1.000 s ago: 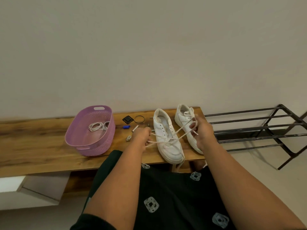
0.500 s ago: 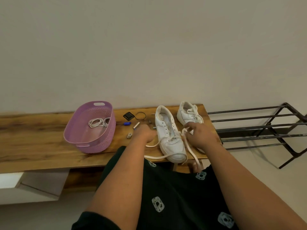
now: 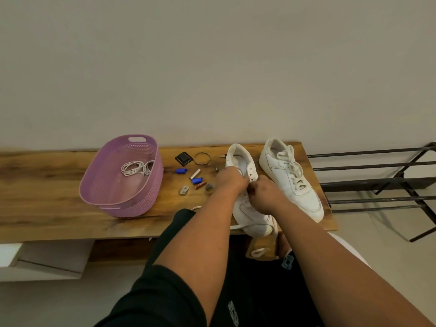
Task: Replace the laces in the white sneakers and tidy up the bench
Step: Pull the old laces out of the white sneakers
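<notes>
Both hands up at the near sneaker's (image 3: pixel 247 204) eyelets now, closer together than before. Left hand (image 3: pixel 232 179) and right hand (image 3: pixel 266 197) curled in, apparently pinching the lace (image 3: pixel 240 225), grip itself hard to make out.

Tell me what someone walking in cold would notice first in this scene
Both hands, the left hand and right hand, meet over the near sneaker at the front edge of the wooden bench, working at its eyelets with a loose lace trailing off the toe. Beside it to the right stands the second sneaker, already laced. Farther left sits a purple basket holding coiled white laces, with small odds and ends scattered between it and the shoes.
</notes>
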